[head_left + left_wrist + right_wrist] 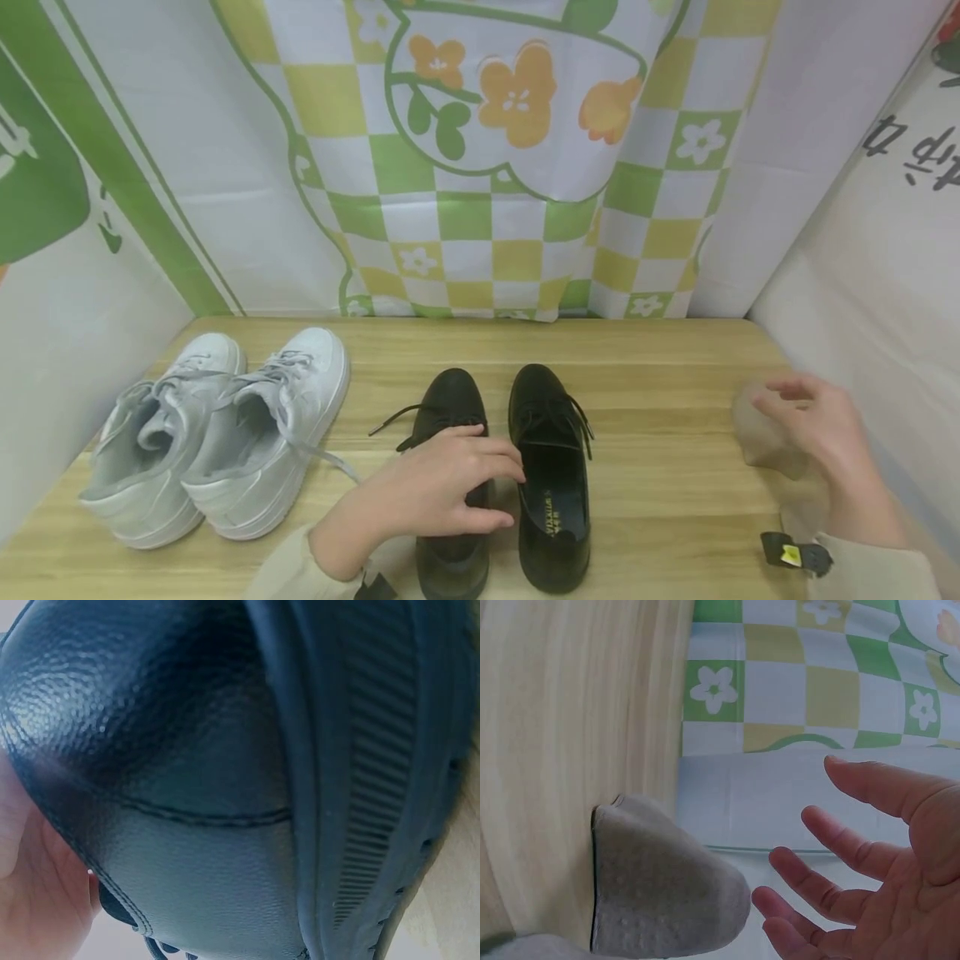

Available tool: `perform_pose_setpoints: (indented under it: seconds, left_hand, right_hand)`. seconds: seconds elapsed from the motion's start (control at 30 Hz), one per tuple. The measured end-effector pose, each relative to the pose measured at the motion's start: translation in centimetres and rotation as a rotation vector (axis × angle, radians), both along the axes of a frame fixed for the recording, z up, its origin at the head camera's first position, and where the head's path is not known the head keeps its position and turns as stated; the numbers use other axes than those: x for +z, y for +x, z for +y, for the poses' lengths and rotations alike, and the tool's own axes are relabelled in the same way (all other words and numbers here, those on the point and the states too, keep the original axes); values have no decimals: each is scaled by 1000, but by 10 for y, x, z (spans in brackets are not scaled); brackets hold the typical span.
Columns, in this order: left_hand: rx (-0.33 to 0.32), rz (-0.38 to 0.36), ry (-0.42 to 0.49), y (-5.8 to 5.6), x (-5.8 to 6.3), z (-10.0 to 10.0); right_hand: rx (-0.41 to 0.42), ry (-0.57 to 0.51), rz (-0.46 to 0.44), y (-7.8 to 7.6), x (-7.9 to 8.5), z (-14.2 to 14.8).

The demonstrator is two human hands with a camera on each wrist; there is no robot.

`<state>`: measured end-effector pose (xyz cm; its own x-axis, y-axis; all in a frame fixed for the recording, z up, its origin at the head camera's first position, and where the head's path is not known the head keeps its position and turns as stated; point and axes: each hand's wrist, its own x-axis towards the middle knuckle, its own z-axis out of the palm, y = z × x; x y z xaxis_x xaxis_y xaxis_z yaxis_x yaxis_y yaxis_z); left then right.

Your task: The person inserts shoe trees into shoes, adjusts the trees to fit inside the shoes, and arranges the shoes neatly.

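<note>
My left hand (450, 479) lies across the left black lace-up shoe (450, 396), over its opening, with fingers loosely extended and the thumb apart. Fingertips reach toward the right black shoe (543, 400). In the left wrist view, the black shoe's stitched leather side (202, 877) fills the frame, and part of my palm (45, 900) shows beyond it. At the right, my right hand (817, 417) is beside a grey-beige, soft-looking shoe (761, 425). The right wrist view has its fingers spread, holding nothing, beside that rounded grey-beige shoe (667, 892).
A pair of white lace-up sneakers (266, 442) stands at the left of the wooden board (660, 467), one lace trailing toward my left wrist. A checked floral cloth (465, 217) hangs along the back edge. White panels (885, 275) flank the board.
</note>
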<state>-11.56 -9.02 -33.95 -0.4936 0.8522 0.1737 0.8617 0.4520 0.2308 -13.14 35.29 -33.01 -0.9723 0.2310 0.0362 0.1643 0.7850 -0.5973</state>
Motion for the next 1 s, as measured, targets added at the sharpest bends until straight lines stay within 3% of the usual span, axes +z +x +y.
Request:
perform_pose_setpoints:
  seconds: [0.23, 0.5, 0.73, 1.0]
  left_hand:
    - [-5, 2, 11, 1, 0, -1]
    - [-13, -5, 18, -1, 1, 0]
    - [-4, -33, 6, -1, 0, -1]
    - [-25, -11, 29, -2, 0, 0]
  right_hand:
    - [18, 38, -99, -3, -5, 11]
    - [104, 89, -175, -6, -13, 26]
    - [129, 134, -152, -7, -19, 31]
    - [116, 193, -171, -9, -21, 31]
